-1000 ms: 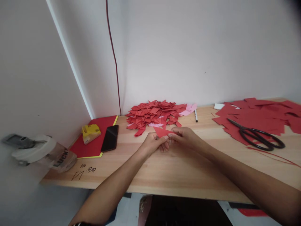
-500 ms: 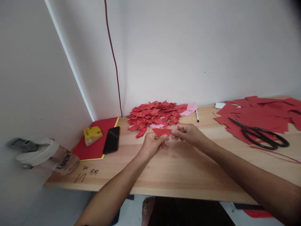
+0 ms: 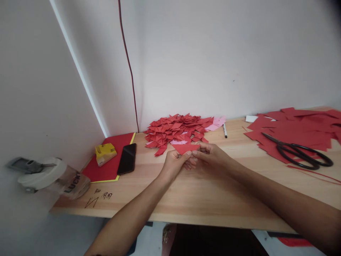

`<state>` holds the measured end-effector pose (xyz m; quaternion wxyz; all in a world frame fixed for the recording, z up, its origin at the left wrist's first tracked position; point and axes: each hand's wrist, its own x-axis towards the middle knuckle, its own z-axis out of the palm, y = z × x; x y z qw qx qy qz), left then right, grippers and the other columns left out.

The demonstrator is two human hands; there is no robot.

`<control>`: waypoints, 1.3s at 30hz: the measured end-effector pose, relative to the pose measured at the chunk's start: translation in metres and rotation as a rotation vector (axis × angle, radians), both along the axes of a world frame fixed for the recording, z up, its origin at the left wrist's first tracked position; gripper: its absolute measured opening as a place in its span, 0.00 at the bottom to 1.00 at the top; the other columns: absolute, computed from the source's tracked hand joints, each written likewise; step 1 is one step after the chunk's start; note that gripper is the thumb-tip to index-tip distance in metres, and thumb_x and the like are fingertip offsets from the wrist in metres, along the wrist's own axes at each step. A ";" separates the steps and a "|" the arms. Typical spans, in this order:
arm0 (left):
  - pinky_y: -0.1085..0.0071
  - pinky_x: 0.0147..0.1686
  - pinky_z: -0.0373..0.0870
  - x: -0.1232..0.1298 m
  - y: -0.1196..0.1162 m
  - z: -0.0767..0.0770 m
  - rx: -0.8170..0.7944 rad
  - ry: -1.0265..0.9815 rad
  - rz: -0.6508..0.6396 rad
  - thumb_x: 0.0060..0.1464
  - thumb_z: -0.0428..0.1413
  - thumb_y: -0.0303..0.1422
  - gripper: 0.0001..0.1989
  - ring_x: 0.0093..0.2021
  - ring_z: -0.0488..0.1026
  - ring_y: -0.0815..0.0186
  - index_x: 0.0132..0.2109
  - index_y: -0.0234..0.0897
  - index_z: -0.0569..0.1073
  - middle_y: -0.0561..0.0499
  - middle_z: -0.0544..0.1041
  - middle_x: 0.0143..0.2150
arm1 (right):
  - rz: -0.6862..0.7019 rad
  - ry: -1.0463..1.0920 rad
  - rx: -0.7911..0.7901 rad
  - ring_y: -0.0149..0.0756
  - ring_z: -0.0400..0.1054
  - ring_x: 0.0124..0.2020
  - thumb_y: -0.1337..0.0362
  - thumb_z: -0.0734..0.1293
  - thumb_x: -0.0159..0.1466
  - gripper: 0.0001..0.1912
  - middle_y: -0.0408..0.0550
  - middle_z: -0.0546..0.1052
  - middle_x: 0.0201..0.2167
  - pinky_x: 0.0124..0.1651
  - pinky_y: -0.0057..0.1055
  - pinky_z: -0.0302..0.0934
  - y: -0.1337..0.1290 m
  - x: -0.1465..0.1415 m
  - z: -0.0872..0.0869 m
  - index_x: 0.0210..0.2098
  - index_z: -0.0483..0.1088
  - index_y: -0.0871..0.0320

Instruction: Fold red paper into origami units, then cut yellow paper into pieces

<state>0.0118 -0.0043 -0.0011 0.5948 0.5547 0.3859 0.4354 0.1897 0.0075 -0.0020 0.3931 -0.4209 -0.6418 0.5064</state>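
Note:
A small folded piece of red paper (image 3: 184,148), triangular in outline with its long edge on top, is held between both hands above the wooden table. My left hand (image 3: 176,160) pinches its lower left part, thumb on the near face. From the right, my right hand (image 3: 209,153) grips the right corner between thumb and fingers. The two thumbs nearly meet at the lower point. Just behind the hands lies a heap of folded red paper pieces (image 3: 176,129), with a few pink paper pieces (image 3: 217,123) at its right side.
Black-handled scissors (image 3: 301,152) rest on flat red sheets (image 3: 298,128) at the right. A marker (image 3: 225,130) lies near the wall. To the left are a phone (image 3: 127,159), a yellow packet (image 3: 106,154) on a red folder (image 3: 97,173), and a clear bottle (image 3: 70,181) at the table's edge.
My right hand has moved in closer to the left one, its thumb now low on the paper beside the left thumb. More of the triangle's face shows. The view has shifted slightly.

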 end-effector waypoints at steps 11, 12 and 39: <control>0.74 0.24 0.65 -0.001 0.003 -0.003 0.042 0.080 -0.009 0.50 0.60 0.50 0.23 0.21 0.71 0.69 0.28 0.29 0.78 0.46 0.76 0.23 | -0.050 -0.045 0.131 0.32 0.63 0.27 0.50 0.65 0.60 0.17 0.44 0.72 0.26 0.32 0.31 0.56 -0.001 -0.002 -0.003 0.27 0.64 0.57; 0.73 0.24 0.65 -0.001 0.003 -0.004 0.050 0.098 -0.016 0.50 0.60 0.50 0.24 0.21 0.71 0.69 0.27 0.29 0.77 0.45 0.76 0.22 | -0.066 -0.077 0.143 0.33 0.62 0.27 0.50 0.64 0.60 0.17 0.44 0.71 0.25 0.31 0.31 0.55 -0.001 -0.002 -0.005 0.27 0.65 0.57; 0.76 0.26 0.63 -0.012 0.008 0.008 0.073 -0.109 0.230 0.49 0.62 0.40 0.13 0.23 0.70 0.72 0.27 0.32 0.75 0.50 0.76 0.24 | -0.107 -0.188 0.223 0.31 0.55 0.24 0.51 0.63 0.60 0.16 0.40 0.63 0.22 0.29 0.30 0.49 -0.002 0.000 0.002 0.23 0.59 0.55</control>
